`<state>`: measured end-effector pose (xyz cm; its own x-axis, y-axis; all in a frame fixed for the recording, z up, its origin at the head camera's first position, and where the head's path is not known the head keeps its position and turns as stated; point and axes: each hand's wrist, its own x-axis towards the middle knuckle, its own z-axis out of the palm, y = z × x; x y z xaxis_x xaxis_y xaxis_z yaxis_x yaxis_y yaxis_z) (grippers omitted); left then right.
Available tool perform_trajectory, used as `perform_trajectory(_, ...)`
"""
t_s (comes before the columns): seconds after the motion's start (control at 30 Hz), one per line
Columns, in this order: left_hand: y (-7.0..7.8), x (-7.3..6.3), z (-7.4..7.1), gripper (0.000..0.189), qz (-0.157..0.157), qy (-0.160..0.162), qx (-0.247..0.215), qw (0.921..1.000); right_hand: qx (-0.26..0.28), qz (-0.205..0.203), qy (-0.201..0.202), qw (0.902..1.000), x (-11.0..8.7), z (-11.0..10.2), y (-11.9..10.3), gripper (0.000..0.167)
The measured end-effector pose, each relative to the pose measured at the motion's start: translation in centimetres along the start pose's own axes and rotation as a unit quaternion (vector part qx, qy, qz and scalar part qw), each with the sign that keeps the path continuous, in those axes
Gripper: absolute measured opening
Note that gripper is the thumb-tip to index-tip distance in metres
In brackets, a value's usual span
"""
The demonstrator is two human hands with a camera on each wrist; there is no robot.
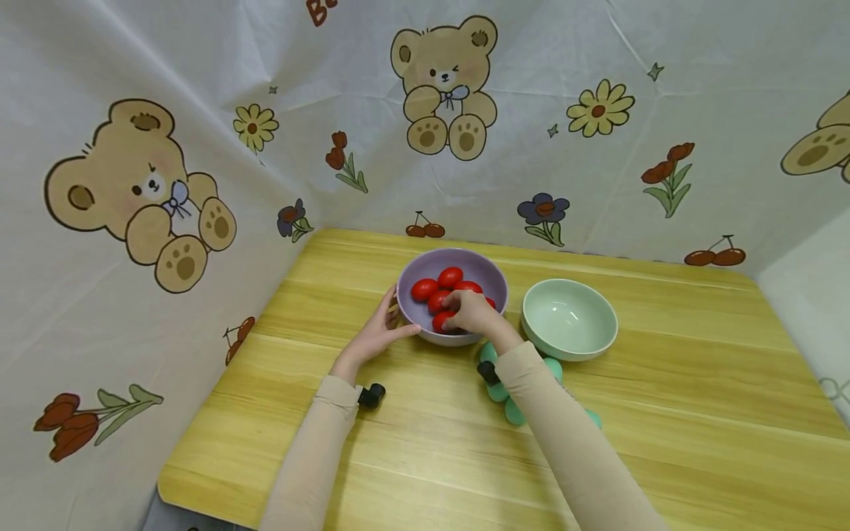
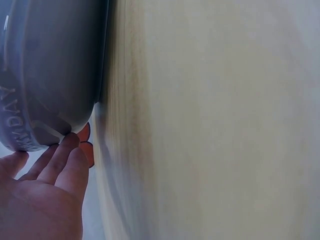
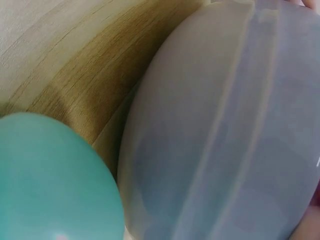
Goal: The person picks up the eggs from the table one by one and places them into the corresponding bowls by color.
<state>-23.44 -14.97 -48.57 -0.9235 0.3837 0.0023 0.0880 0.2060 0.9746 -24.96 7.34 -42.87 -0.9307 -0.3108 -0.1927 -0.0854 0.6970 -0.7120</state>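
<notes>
The left hand (image 1: 375,339), fingers extended, touches the purple bowl (image 1: 491,276) beside it while the right hand (image 1: 478,313), grip unclear, apparently picks among red ovals (image 1: 423,290) beneath, probably needing a secure pinch next.

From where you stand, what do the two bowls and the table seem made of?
Purple bowl: probably glazed ceramic, by its glossy side, though plastic is possible.
Green bowl: likewise glossy, with bright highlights, so perhaps ceramic too.
Table: satin wood or wood-look laminate, by its streaky grain.
</notes>
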Motion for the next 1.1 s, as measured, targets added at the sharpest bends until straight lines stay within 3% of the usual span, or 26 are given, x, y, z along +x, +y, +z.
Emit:
perform_trajectory(0.17,1.6,-0.6,-0.1,0.094,0.004,-0.023,-0.011,0.9997,0.013,-0.007,0.008,0.9999,-0.3,-0.1,-0.1,0.038)
perform_trajectory(0.37,2.7,-1.1,0.0,0.093,0.002,-0.024,-0.01,0.9997,0.082,-0.032,0.024,0.9959,-0.6,-0.3,0.1,0.04)
perform_trajectory(0.53,2.5,-0.9,0.0,0.093,0.003,-0.023,-0.011,0.9997,0.175,-0.039,0.046,0.9828,-1.6,-0.8,0.0,0.04)
perform_trajectory(0.6,1.7,-0.5,0.0,0.094,0.005,-0.013,-0.005,0.9999,0.202,-0.04,0.057,0.9768,-1.9,-1.0,0.1,0.04)
perform_trajectory(0.77,1.2,-0.3,0.1,0.095,0.013,-0.005,-0.005,0.9999,0.242,-0.043,0.077,0.9662,-2.2,-1.3,0.8,0.036)
perform_trajectory(0.9,2.2,-0.7,0.0,0.094,0.013,-0.017,-0.013,0.9997,0.269,-0.044,0.084,0.9585,-2.5,-1.5,1.3,0.034)
perform_trajectory(1.1,0.2,0.0,0.0,0.095,0.007,0.0,0.001,1.0,0.296,-0.045,0.078,0.9509,-3.4,-1.8,1.5,0.036)
